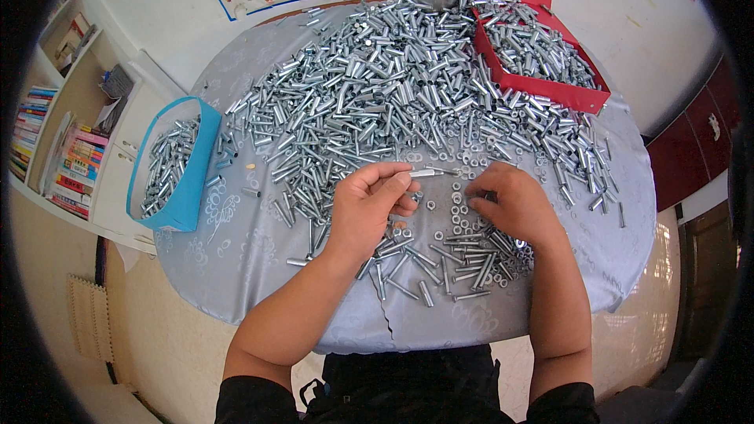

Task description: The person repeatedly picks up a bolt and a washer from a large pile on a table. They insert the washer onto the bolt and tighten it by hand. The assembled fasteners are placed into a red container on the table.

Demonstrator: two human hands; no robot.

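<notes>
Both bare forearms reach in from the near edge, dark sleeves pushed up. The left hand (pixel 373 202) is curled, its fingertips pinched together. The right hand (pixel 510 204) lies palm down just right of it, fingers bent.

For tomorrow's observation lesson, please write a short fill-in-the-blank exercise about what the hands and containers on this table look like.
1. The left hand pinches a small metal ____ between its fingertips.
2. The right hand rests palm-down on loose nuts and ____.
3. At the table's left edge stands a ____ container of metal sleeves.
4. The tray at the upper right is coloured ____.

Missing words: sleeve; bolts; blue; red
</notes>
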